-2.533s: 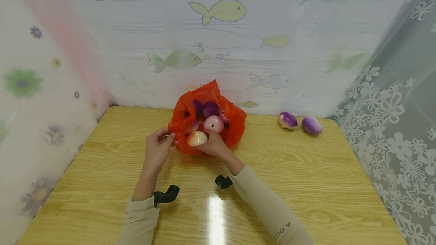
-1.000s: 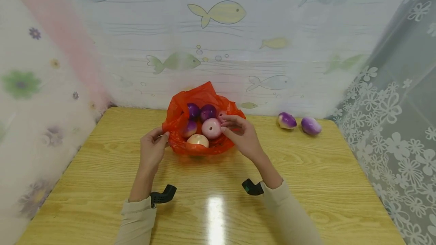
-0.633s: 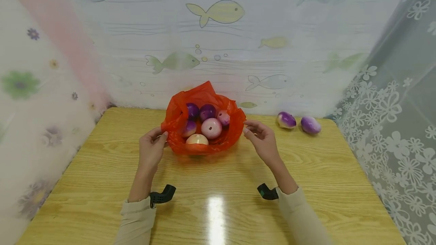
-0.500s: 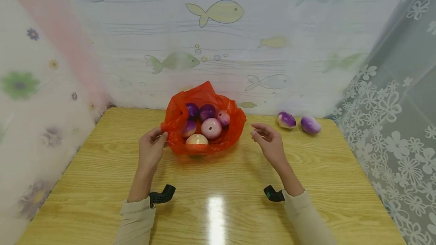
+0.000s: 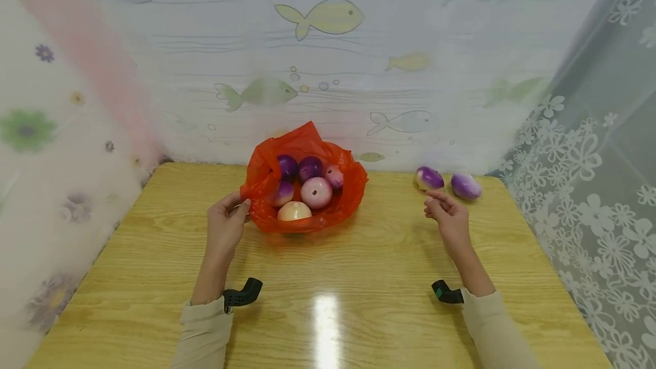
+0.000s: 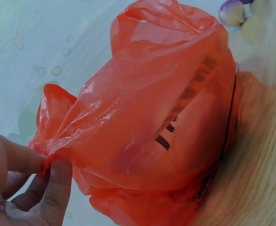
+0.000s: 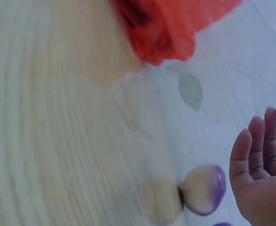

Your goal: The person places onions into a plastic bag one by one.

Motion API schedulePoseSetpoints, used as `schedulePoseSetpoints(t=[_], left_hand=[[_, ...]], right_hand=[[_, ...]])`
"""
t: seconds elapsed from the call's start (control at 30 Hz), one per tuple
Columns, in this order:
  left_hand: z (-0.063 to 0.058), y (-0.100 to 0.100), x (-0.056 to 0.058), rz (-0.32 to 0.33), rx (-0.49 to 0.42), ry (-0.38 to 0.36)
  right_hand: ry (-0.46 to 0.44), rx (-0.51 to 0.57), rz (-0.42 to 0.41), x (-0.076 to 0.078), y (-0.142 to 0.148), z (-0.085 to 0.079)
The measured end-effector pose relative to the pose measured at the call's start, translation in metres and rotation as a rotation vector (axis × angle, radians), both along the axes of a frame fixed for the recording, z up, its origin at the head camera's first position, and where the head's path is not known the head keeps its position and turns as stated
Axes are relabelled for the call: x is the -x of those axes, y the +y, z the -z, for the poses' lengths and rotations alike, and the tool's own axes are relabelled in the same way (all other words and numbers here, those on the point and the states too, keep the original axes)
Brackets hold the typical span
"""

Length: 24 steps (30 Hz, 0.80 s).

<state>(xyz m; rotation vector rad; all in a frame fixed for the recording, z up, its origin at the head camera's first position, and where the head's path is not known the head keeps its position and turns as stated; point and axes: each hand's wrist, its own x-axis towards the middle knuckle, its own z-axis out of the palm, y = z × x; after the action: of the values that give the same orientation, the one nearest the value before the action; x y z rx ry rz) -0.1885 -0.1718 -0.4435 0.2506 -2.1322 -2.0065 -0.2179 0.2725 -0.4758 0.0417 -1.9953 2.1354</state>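
My left hand [image 5: 224, 232] pinches the left edge of a red plastic bag [image 5: 355, 189], whose mouth gapes upward. In the left wrist view, thumb and fingers [image 6: 58, 188] grip its gathered film. Several onions lie inside: a pale cream one [image 5: 294, 211] at the front, a pinkish one [image 5: 316, 192] in the middle and a dark purple one [image 5: 310, 169] behind. My right hand [image 5: 452, 226], with nothing in it and fingers loosely bent, hovers just in front of two purple-and-white onions, the left one [image 5: 429, 178] and the right one [image 5: 466, 187].
All of it stands on a wood-grain table [image 5: 379, 278]. A pale curtain [image 5: 328, 61] printed with fish hangs directly behind the table's back edge. Each wrist carries a small black camera mount, the left mount [image 5: 244, 293] and the right mount [image 5: 447, 292].
My right hand let go of the cream onion inside the bag, drew out and moved right to the two loose onions. My left hand kept its hold on the bag's edge.
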Motion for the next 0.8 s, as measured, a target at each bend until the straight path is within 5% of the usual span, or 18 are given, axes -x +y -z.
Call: schedulePoseSetpoints(t=[0.2, 0.4, 0.8], left_hand=[[0.0, 0.0, 0.0, 0.002, 0.005, 0.002], [0.0, 0.0, -0.001, 0.008, 0.007, -0.002], [0.0, -0.001, -0.001, 0.007, 0.008, -0.003]], right_hand=[[-0.074, 0.148, 0.076, 0.004, 0.028, -0.004], [-0.055, 0.229, 0.235, 0.014, 0.05, -0.008], [-0.033, 0.146, 0.449, 0.037, 0.083, 0.006]])
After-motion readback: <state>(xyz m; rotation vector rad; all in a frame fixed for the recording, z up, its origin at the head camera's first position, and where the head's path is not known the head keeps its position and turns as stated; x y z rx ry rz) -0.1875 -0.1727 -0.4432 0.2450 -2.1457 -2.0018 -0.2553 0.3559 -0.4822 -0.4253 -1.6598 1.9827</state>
